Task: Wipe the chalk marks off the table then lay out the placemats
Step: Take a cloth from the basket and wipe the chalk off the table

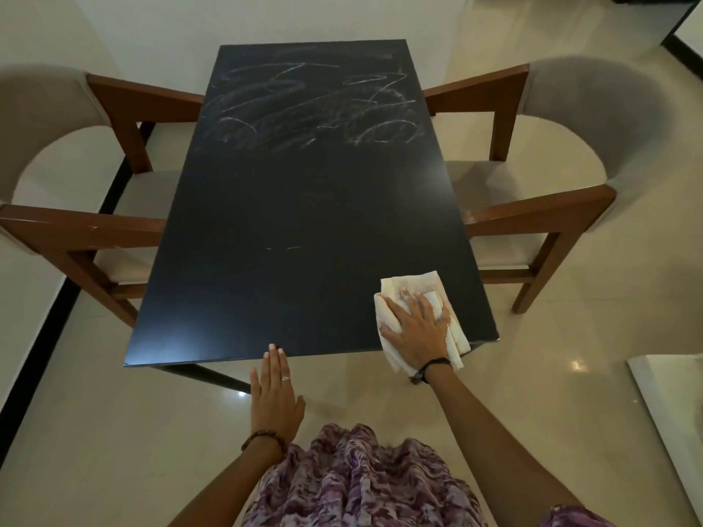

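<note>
At table point(289, 207) near-right corner: right hand point(416, 330) flat, fingers spread, pressing cloth point(411, 287). Left hand point(274, 389) open, fingertips on near edge. Chalk marks point(312, 108) at far end. Placemats unseen. Risk: overhanging cloth slips off corner.

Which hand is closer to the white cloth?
The right hand. It lies flat on top of the white cloth at the table's near right corner. The left hand is off to the cloth's left, fingertips at the table's near edge.
</note>
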